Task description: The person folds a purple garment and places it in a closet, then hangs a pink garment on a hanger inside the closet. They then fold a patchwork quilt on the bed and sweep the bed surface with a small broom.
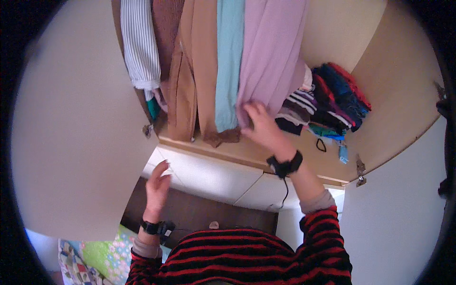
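Note:
My right hand (262, 130) is at the lower edge of a pink hanging garment (272, 53), its fingers spread against the cloth; whether they pinch it I cannot tell. Just left of that hangs a light turquoise garment (229, 67), then brown trousers (181, 99), a dark reddish garment (166, 39) and a white sleeve with dark stripes (140, 46). Lower down, in front of the white drawer fronts, my left hand (157, 185) is raised with fingers apart, holding nothing. Black bands are on both wrists, and a cable hangs from the right one.
Folded clothes (335, 96) are stacked on the wardrobe floor (249, 153) at right, near a black loop (321, 145) and a light blue item (343, 152). Open doors stand at the left (78, 124) and right (395, 213). Floral fabric (107, 253) lies at lower left.

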### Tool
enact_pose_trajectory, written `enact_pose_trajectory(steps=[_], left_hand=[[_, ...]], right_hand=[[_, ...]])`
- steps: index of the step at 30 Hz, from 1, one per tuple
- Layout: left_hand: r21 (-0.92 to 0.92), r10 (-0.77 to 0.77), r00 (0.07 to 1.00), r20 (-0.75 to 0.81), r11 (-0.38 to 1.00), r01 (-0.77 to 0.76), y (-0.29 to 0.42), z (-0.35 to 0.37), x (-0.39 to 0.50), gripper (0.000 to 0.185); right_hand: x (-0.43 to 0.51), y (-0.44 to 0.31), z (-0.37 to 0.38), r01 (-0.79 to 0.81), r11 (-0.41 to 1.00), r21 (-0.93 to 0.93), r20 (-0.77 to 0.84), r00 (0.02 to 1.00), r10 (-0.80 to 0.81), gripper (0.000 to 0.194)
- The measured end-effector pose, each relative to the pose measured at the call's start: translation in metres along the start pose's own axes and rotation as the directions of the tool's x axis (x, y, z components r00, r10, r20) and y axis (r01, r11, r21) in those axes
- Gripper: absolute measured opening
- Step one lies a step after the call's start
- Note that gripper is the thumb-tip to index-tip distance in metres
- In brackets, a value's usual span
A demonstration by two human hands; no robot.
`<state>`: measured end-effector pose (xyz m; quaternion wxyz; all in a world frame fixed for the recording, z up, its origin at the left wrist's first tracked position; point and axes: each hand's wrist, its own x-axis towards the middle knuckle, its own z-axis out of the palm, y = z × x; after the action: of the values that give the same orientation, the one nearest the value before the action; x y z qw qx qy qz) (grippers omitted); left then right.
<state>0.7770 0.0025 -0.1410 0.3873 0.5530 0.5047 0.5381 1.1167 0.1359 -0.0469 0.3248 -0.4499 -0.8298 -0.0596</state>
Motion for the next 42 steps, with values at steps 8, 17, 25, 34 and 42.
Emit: enact_pose_trajectory(steps=[8,17,25,34,42], left_hand=[[-0.695,-0.516,0.588,-0.623,0.710,-0.114,-0.105,-0.116,-0.175,0.038],[-0.287,-0.089,0.567,-0.819,0.919,-0.270,-0.042,-0.192,-0.225,0.074],[0.025,0.038,0.581,-0.813,0.999,-0.032,-0.017,-0.131,-0.243,0.040],[-0.309,-0.037,0.903,0.428,0.933,0.184,0.048,0.035,-0.186,0.048],[-0.246,-0.005,0.754,0.657,0.944,0.221,-0.006,0.087,0.001,0.040]], right_hand=[[0.015,0.061,0.045,0.127,0.990,-0.068,-0.120,0.984,-0.135,0.053],[-0.042,-0.026,0.053,0.101,0.989,-0.106,-0.336,0.933,-0.131,0.050],[-0.044,-0.006,0.082,0.081,0.966,0.244,-0.052,0.996,-0.071,0.047],[-0.067,0.027,0.069,-0.029,0.724,0.689,-0.071,0.992,0.107,0.032],[-0.071,0.037,0.029,0.021,0.701,0.713,-0.383,0.848,0.365,0.014]])
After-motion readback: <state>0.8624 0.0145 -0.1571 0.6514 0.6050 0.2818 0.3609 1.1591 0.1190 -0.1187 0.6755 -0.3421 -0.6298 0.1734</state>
